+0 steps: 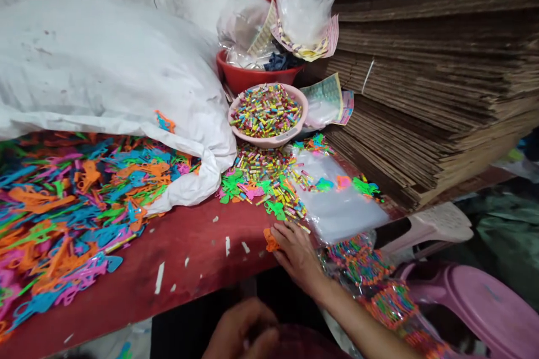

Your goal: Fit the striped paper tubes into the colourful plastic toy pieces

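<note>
My right hand (297,255) lies palm down at the red table's front edge (197,235), its fingers apart and its fingertips on a small orange plastic piece (272,240). Beyond it, a flat clear plastic bag (337,202) holds a few bright shapes on top. Small multicoloured paper rolls (263,171) lie spilled with green plastic shapes beside that bag. Below the table edge, my left hand (242,331) is blurred and cut off by the bottom of the view, its fingers curled. Whether it holds anything is hidden. Colourful strips in clear plastic (357,261) lie under my right forearm.
A large heap of bright plastic shapes (71,219) covers the table's left side, against a white sack (105,67). A pink bowl (269,143) of paper rolls sits before a red basin (240,78). Stacked corrugated cardboard (438,67) fills the right. A pink stool (484,314) stands low right.
</note>
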The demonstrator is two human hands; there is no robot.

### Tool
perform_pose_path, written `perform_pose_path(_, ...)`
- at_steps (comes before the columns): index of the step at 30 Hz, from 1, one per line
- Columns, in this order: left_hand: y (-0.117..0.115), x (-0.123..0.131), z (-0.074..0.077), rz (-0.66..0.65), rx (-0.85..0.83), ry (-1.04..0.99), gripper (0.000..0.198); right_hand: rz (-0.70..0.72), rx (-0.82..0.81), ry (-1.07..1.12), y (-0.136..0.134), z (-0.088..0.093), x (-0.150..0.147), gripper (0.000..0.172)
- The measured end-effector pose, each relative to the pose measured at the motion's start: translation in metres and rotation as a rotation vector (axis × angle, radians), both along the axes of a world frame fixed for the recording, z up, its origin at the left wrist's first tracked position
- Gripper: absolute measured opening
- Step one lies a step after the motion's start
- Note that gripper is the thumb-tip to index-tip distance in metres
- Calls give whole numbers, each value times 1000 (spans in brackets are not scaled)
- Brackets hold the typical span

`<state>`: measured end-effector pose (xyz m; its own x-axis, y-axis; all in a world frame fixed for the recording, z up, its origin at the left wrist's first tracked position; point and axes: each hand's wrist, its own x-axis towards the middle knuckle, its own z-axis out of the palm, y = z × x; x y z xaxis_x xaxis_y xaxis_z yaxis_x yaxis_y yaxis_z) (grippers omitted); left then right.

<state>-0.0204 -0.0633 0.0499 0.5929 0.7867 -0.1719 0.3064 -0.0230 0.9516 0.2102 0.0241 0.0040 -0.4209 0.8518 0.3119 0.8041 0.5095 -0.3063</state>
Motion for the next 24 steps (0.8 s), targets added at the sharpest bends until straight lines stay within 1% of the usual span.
perform_pose_path(2, 26, 15, -12, 121, 125, 41, 27, -28, -15, -2, 12, 2, -4, 46)
perform_pose_path(4, 52, 29, -25, 258, 446, 156, 33, -55, -40, 3, 27, 6, -12, 41)
perform_pose_path(5, 64, 35, -32, 319, 563, 215, 40, -72, -51, 13, 35, 8, -19, 39)
perform_pose_path(6, 75, 39, -38, 366, 642, 278, 45, -82, -54, 34, 42, 11, -27, 38)
perform_pose_path(7, 85, 41, -44, 414, 696, 337, 47, -73, -53, 64, 48, 14, -36, 39)
perform_pose_path(9, 100, 41, -52, 465, 746, 455, 48, 22, -46, 125, 55, 20, -51, 44)
perform_pose_path(11, 111, 35, -54, 484, 758, 580, 44, 154, -23, 155, 59, 25, -56, 50)
perform_pose_path(12, 114, 30, -52, 487, 759, 642, 41, 176, 1, 164, 59, 26, -53, 51)
perform_pose_path(13, 117, 25, -50, 486, 761, 699, 38, 138, 36, 181, 60, 25, -46, 51)
perform_pose_path(14, 120, 19, -46, 488, 760, 751, 35, 42, 79, 206, 61, 21, -36, 50)
perform_pose_path(16, 125, 6, -40, 515, 742, 835, 30, -235, 148, 246, 65, 6, -10, 50)
perform_pose_path(17, 127, 1, -38, 554, 726, 869, 29, -360, 158, 242, 69, -3, 3, 52)
perform_pose_path(18, 130, -3, -36, 609, 707, 898, 29, -442, 146, 218, 75, -13, 13, 58)
perform_pose_path(20, 135, -4, -35, 693, 704, 912, 35, -517, 80, 149, 89, -30, 23, 68)
perform_pose_path(21, 138, -1, -36, 689, 727, 890, 40, -535, 43, 122, 97, -35, 22, 70)
perform_pose_path(22, 141, 5, -37, 652, 762, 855, 46, -557, 15, 110, 106, -38, 19, 69)
perform_pose_path(24, 147, 22, -40, 515, 822, 773, 61, -594, -8, 132, 122, -34, 4, 62)
